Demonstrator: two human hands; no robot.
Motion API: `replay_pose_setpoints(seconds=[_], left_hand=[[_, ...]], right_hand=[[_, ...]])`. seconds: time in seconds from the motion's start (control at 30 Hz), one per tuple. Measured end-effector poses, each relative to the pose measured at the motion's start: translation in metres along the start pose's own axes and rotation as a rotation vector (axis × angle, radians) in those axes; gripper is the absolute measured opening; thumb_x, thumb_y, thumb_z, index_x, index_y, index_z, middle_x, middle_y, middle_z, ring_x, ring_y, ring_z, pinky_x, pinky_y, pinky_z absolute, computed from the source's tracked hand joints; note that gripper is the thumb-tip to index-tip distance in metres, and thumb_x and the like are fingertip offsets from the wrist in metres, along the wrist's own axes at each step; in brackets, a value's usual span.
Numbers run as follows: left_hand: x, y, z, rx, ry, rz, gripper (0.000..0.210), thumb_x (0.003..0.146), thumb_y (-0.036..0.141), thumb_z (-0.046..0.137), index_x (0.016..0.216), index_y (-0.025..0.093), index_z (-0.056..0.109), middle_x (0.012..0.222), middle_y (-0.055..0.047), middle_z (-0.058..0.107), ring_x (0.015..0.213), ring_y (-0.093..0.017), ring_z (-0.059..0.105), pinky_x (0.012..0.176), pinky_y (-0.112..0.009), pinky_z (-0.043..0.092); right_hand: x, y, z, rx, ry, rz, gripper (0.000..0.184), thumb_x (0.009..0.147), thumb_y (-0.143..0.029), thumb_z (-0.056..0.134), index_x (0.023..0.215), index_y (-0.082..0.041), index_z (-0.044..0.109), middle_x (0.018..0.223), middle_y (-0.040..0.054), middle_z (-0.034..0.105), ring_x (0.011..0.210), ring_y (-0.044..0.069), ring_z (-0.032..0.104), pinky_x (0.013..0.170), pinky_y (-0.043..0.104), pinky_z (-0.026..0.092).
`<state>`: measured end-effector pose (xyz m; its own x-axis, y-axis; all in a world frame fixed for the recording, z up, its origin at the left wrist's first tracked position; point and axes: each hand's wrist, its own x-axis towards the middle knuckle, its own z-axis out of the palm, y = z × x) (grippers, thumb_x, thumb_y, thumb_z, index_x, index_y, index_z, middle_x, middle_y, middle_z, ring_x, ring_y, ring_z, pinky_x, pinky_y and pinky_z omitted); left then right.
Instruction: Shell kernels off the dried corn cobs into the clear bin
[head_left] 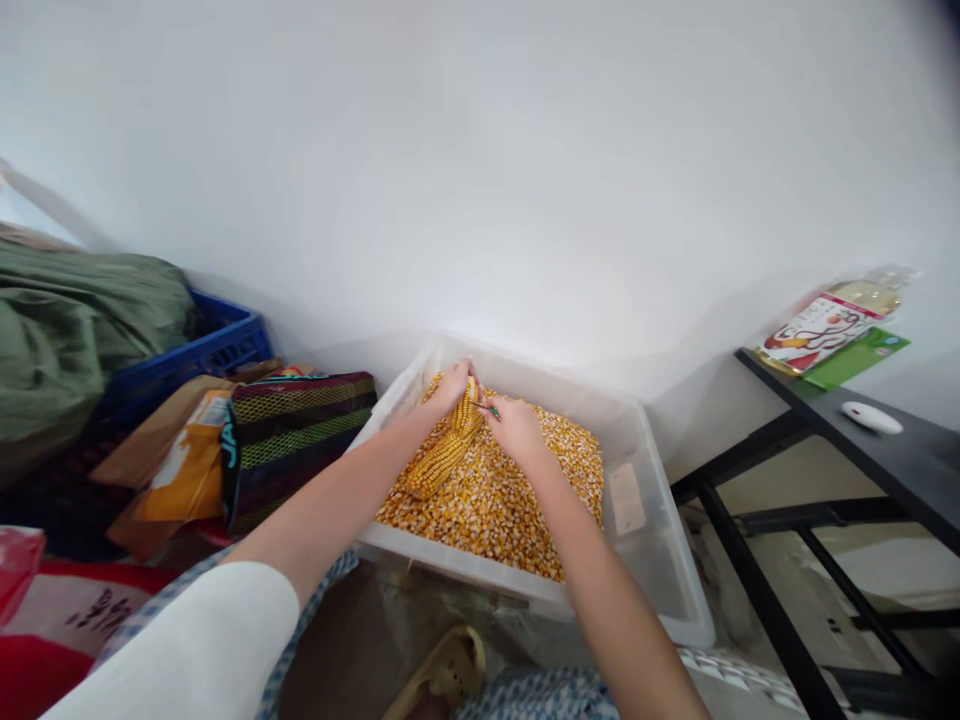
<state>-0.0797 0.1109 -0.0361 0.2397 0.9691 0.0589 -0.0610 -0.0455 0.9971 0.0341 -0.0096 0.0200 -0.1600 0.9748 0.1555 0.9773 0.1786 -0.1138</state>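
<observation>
My left hand [453,386] is closed around the upper end of a yellow corn cob [466,408], held over the left part of a translucent plastic bin. Closed beside it, my right hand [517,428] grips a small thin tool [491,410] with a green end, perhaps a screwdriver. Its dark tip points at the cob, but I cannot tell whether it touches. Below the hands, another corn cob [435,468] lies on a bed of loose yellow kernels [502,510]. The bin [637,450] has kernels heaped toward its left side.
A black table [832,420] at right bears a bottle [870,295], a green packet [855,360] and a white oval object [871,417]. At left are a blue crate [225,325], a striped mesh bag [300,440] and a red-white bag [97,620]. A white wall [480,180] rises behind.
</observation>
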Motion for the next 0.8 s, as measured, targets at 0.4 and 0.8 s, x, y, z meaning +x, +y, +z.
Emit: replay_pose_setpoints(seconds=[0.4,0.8], left_hand=[[-0.007,0.009,0.003,0.068,0.038,0.014,0.042,0.084,0.041,0.025,0.058,0.018,0.049,0.046,-0.003,0.054,0.045,-0.015,0.051,0.05,-0.027,0.041],[-0.005,0.009,0.01,0.354,0.078,0.151,0.046,0.085,0.039,0.024,0.054,0.018,0.052,0.053,-0.003,0.054,0.063,-0.016,0.053,0.065,-0.026,0.04]], right_hand=[[-0.001,-0.001,0.001,-0.001,0.032,-0.051,0.027,0.09,-0.032,0.038,0.101,-0.021,0.061,0.098,0.0059,0.067,0.086,0.018,0.06,0.075,0.025,0.04],[-0.003,-0.019,0.003,-0.17,-0.031,-0.029,0.032,0.091,-0.018,0.03,0.101,-0.015,0.06,0.092,0.0141,0.066,0.083,0.021,0.063,0.074,0.03,0.044]])
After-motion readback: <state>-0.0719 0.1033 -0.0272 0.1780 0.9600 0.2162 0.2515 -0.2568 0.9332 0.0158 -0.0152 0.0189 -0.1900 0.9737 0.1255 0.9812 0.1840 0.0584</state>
